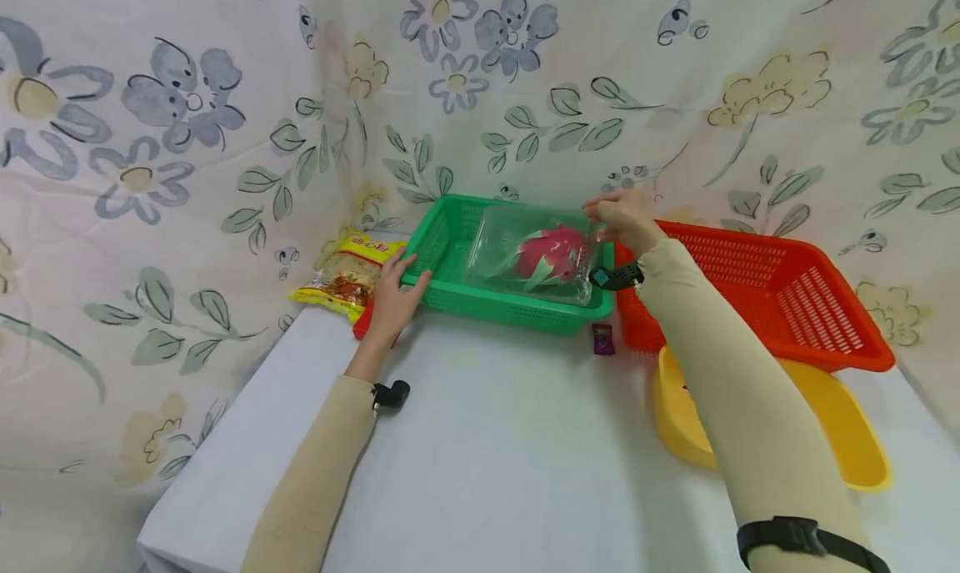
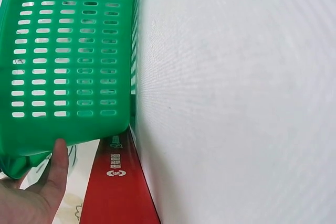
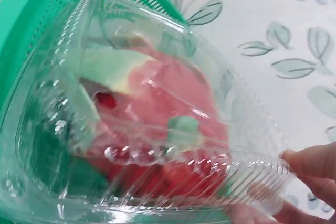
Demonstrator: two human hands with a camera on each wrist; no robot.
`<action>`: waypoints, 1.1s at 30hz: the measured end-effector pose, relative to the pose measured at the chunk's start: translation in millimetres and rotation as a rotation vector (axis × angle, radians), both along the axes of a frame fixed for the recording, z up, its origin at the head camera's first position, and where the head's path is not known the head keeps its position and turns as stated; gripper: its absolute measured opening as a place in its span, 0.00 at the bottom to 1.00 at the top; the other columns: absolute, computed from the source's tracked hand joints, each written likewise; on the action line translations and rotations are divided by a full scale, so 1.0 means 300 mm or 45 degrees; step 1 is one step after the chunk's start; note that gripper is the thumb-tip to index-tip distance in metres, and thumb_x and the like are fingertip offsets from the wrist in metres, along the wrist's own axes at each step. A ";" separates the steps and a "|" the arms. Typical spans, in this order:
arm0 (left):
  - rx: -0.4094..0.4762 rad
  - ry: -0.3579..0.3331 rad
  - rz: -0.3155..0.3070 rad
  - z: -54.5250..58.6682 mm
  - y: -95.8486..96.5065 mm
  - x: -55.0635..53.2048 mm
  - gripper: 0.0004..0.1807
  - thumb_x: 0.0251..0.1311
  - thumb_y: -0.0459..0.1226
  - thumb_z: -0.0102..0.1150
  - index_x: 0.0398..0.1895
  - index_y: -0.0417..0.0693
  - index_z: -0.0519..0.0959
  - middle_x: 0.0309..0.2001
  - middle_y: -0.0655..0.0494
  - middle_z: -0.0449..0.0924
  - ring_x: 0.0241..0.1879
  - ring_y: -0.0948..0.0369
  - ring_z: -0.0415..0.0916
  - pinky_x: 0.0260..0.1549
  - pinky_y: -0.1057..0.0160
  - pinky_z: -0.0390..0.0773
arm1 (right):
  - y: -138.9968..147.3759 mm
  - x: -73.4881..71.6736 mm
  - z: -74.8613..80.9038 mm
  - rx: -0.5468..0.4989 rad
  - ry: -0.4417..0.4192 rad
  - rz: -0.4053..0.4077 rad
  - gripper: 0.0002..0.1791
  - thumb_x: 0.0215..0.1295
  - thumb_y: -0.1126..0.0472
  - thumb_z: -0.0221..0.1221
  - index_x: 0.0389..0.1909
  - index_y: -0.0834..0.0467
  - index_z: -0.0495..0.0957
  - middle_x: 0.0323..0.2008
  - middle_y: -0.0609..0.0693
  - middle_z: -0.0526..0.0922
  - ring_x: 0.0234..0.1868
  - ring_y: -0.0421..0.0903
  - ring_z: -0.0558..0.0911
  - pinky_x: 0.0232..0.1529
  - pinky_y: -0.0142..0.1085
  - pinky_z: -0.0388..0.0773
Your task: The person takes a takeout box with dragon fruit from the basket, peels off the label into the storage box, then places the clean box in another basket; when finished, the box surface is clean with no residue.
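Note:
My right hand [image 1: 626,218] pinches the right edge of a clear plastic clamshell box [image 1: 489,252], thumb and fingers at its ribbed rim in the right wrist view. Inside the box lies a pink dragon fruit [image 1: 553,252] with green scales. The box is tilted over the green basket [image 1: 495,304], overlapping its inside. At the basket's left front corner is my left hand [image 1: 393,298], fingers spread. Its straight thumb [image 2: 60,156] touches the basket's end wall in the left wrist view, while the other fingers are mostly hidden there.
A yellow snack bag [image 1: 348,277] leans at the back left, beside a red box [image 2: 118,182] with white lettering. To the right stand a red basket [image 1: 750,281] and a yellow bin [image 1: 832,406]. A small purple packet [image 1: 603,339] lies before the green basket.

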State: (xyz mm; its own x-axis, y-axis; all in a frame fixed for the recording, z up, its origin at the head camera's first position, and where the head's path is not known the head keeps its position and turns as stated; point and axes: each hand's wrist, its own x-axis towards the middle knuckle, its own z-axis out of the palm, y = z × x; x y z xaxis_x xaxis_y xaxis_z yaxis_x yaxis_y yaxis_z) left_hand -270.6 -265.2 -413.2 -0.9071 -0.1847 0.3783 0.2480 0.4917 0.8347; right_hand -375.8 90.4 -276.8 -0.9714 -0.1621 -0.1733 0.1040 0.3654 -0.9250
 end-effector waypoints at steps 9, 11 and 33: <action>-0.020 0.011 0.016 0.005 -0.004 0.004 0.30 0.68 0.44 0.58 0.67 0.36 0.69 0.74 0.46 0.55 0.73 0.48 0.53 0.67 0.46 0.60 | -0.048 -0.009 -0.056 0.011 -0.001 -0.007 0.23 0.75 0.59 0.51 0.66 0.65 0.71 0.65 0.63 0.70 0.44 0.45 0.75 0.30 0.29 0.78; -0.033 0.004 0.027 0.003 -0.004 0.007 0.30 0.68 0.44 0.58 0.67 0.36 0.70 0.74 0.46 0.56 0.73 0.49 0.53 0.68 0.46 0.59 | -0.065 0.000 -0.062 0.005 -0.003 -0.029 0.23 0.75 0.59 0.51 0.66 0.65 0.71 0.65 0.63 0.70 0.49 0.49 0.75 0.34 0.32 0.79; -0.151 -0.009 0.032 0.020 -0.017 0.005 0.28 0.69 0.45 0.56 0.66 0.36 0.71 0.74 0.45 0.57 0.72 0.47 0.54 0.68 0.45 0.58 | -0.099 0.099 0.000 0.277 0.246 0.054 0.29 0.77 0.51 0.47 0.72 0.60 0.62 0.73 0.64 0.57 0.71 0.61 0.61 0.67 0.55 0.62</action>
State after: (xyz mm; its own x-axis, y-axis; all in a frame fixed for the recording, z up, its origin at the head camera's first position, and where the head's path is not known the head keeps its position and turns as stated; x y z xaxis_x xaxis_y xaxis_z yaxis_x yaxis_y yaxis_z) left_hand -269.1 -270.3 -407.2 -0.9054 -0.1616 0.3925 0.2288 0.5930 0.7720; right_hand -346.2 60.6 -276.7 -0.9829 -0.1830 -0.0210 -0.0861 0.5573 -0.8258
